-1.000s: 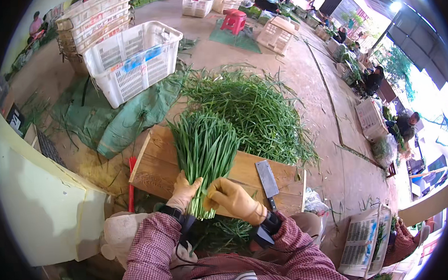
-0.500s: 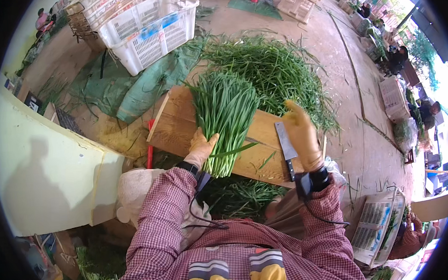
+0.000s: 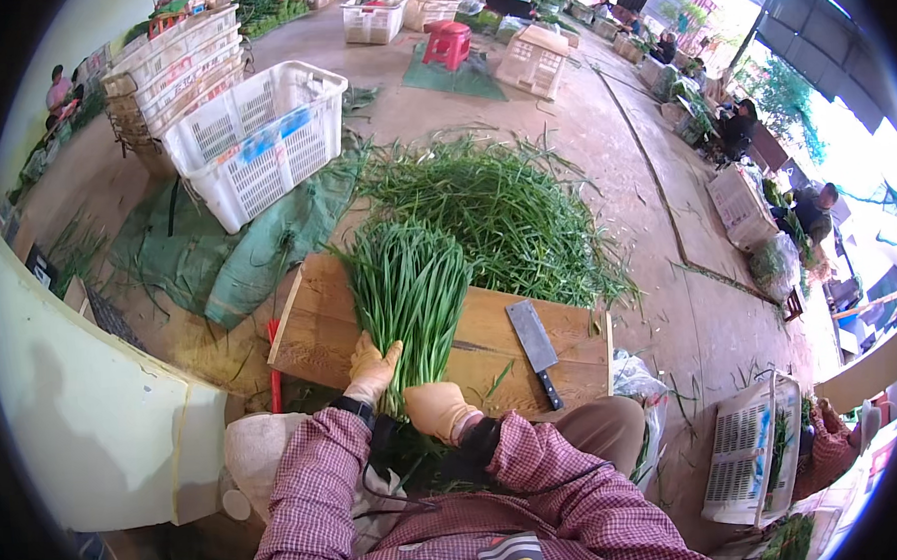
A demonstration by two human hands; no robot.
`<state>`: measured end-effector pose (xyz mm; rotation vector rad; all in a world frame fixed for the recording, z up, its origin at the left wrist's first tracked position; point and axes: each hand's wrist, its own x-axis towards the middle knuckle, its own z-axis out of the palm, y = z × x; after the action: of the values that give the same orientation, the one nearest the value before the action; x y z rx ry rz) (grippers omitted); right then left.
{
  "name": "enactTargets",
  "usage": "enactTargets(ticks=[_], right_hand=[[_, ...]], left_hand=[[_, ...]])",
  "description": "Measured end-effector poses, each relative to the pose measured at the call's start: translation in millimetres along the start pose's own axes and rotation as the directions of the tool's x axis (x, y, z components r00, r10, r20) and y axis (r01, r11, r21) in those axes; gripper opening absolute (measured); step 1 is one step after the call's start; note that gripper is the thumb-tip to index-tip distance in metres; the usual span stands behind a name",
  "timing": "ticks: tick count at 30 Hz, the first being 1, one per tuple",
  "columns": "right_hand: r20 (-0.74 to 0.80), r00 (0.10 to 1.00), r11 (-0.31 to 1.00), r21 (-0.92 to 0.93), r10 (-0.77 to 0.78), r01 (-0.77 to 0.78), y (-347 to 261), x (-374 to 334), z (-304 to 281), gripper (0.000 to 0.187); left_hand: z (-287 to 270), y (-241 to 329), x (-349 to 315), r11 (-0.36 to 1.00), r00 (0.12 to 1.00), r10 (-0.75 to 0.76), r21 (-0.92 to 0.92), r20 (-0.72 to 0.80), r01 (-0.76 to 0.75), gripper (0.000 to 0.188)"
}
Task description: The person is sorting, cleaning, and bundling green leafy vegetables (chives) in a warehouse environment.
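A thick bunch of green chives [image 3: 409, 292] lies over the left part of a wooden board [image 3: 487, 363], its leaf tips pointing away and its pale stem ends toward me. My left hand [image 3: 374, 371], in a pale orange glove, is closed round its left side near the stems. Against the stem ends on the right, my right hand [image 3: 439, 411], gloved alike, is closed with its fingers curled at the stems; its fingertips are hidden. A cleaver [image 3: 534, 341] with a black handle rests on the board, right of the bunch.
Beyond the board spreads a heap of loose green leaves [image 3: 511, 217]. A white crate [image 3: 263, 153] stands on a green sheet [image 3: 233, 269] at the left, near stacked crates [image 3: 175, 87]. A pale wall [image 3: 93, 396] curves along my left. Another crate [image 3: 746, 452] is at my right; people sit farther off.
My right hand has come down and left from above the cleaver to the stem ends of the bunch. My left hand keeps its hold. The whole view has tilted up and shifted.
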<state>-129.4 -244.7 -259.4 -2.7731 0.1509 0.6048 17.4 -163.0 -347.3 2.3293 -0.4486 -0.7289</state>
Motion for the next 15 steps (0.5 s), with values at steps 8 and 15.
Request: enactTargets(ticks=[8,15], right_hand=[[-0.344,0.884,0.941,0.229,0.316,-0.248,1,-30,-21,0.045],[-0.156,0.968,0.968,0.182,0.199,-0.170,-26,-6,-5,0.043]], left_hand=[[3,2,-2,1.000,1.000,-0.020,0.023,-0.016,0.020,0.107],[8,-1,4,0.998,0.999,-0.037,0.048,-0.010,0.038,0.108]])
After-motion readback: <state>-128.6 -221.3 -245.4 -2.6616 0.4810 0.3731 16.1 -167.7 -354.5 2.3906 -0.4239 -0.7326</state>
